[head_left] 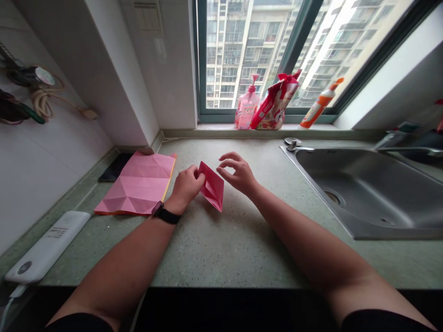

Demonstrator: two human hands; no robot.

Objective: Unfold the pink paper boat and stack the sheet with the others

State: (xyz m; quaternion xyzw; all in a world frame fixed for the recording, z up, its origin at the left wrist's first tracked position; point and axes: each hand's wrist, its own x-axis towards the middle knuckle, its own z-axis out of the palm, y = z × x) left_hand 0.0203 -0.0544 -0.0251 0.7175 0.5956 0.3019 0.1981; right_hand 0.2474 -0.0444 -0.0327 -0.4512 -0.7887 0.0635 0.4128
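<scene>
Between my hands is a folded piece of pink-red paper (215, 188), shaped like a diamond with a pocket-like opening along its lower side. My left hand (188, 184) pinches its left edge between thumb and fingers and holds it tilted just over the counter. To the right of the paper, my right hand (238, 173) is open, its fingers curved and apart, close to the paper's upper right edge with a small gap. Left of my left wrist lies a stack of coloured paper (141, 182), with a creased pink sheet on top.
A dark flat object (116, 167) lies partly under the paper stack. A white power bank (51, 244) with a cable sits at the counter's left. The steel sink (346, 233) is on the right. A pink pump bottle (247, 106), a red bag (277, 103) and an orange-white bottle (320, 105) stand on the windowsill.
</scene>
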